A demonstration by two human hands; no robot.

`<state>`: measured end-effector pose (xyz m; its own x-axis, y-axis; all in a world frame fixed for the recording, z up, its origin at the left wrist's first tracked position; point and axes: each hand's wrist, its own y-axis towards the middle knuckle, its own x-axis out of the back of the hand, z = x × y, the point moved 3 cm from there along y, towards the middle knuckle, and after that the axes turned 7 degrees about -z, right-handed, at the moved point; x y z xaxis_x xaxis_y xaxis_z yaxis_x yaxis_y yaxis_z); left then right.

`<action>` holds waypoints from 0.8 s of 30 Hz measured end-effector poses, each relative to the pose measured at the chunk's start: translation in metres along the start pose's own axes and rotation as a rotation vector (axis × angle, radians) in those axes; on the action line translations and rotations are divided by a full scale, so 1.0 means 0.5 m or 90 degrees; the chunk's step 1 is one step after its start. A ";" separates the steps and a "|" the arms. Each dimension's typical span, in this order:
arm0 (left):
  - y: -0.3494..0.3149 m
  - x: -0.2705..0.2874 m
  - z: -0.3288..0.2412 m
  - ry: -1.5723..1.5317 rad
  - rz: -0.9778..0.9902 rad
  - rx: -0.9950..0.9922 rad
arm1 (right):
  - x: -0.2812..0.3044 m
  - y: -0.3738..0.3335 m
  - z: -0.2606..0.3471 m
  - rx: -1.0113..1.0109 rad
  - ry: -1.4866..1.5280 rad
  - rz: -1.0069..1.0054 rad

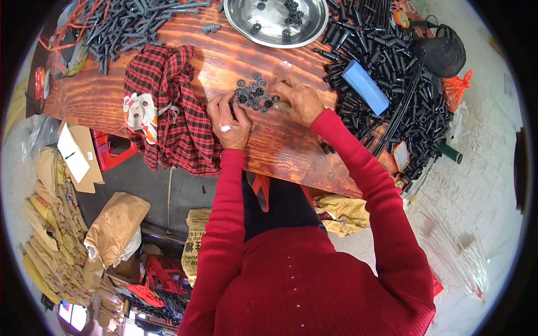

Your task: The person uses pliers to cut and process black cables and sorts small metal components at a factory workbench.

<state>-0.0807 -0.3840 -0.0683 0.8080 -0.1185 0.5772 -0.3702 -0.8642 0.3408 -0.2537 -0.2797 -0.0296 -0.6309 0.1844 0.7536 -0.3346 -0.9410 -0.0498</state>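
A cluster of small black toothed round pieces [255,94] lies on the wooden table between my two hands. My left hand [230,122] rests at the cluster's left edge, fingertips down and thumb apart from the fingers, with a white patch on one finger. Nothing shows in its grasp. At the right edge of the cluster, my right hand [301,101] is closed, its fingers curled in toward the thumb. A dark bit shows by its fingertips, too small to make out.
Beyond the pieces stands a steel basin [269,35] with several similar pieces inside. Black tubular parts [370,61] heap at the right, a blue block [365,88] on top. Grey bolt-like parts [126,25] pile at the far left. A red-and-black checked cloth [185,117] hangs over the near edge.
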 end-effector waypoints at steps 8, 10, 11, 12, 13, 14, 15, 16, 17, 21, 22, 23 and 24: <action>-0.002 -0.002 -0.003 0.013 -0.003 -0.004 | -0.003 0.000 -0.023 0.015 0.001 0.002; -0.002 -0.002 0.000 0.012 -0.002 -0.001 | 0.006 0.005 -0.019 -0.005 0.025 0.004; -0.003 -0.002 0.002 0.010 -0.001 0.001 | 0.014 0.007 -0.019 -0.026 0.049 0.006; -0.002 -0.004 0.001 0.010 -0.001 0.001 | 0.030 0.014 -0.016 -0.026 0.049 0.006; -0.002 -0.004 -0.002 0.002 0.001 0.004 | 0.064 0.026 -0.004 0.014 0.022 -0.071; -0.001 -0.003 -0.005 -0.007 0.002 0.007 | 0.097 0.040 0.010 0.053 -0.006 -0.149; -0.002 0.001 -0.004 -0.005 0.002 0.008 | 0.134 0.059 0.030 0.039 0.002 -0.193; -0.001 0.002 -0.001 0.002 0.000 0.007 | 0.168 0.078 0.045 0.024 0.008 -0.237; 0.001 0.002 0.000 0.010 -0.003 0.004 | 0.189 0.098 0.038 0.021 -0.005 -0.276; -0.002 0.000 -0.002 0.012 0.014 0.020 | 0.203 0.116 -0.002 0.007 -0.111 -0.342; -0.002 -0.002 -0.004 -0.002 0.010 0.021 | 0.176 0.102 -0.013 0.045 -0.060 -0.337; -0.001 -0.002 -0.005 -0.015 0.005 0.022 | 0.156 0.092 -0.026 0.083 -0.009 -0.332; -0.001 0.003 0.002 -0.009 0.004 0.025 | 0.122 0.068 0.007 -0.030 0.030 -0.214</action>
<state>-0.0789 -0.3841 -0.0684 0.8121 -0.1314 0.5685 -0.3575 -0.8821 0.3067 -0.3012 -0.3014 0.0168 -0.5113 0.4959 0.7019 -0.5603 -0.8116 0.1653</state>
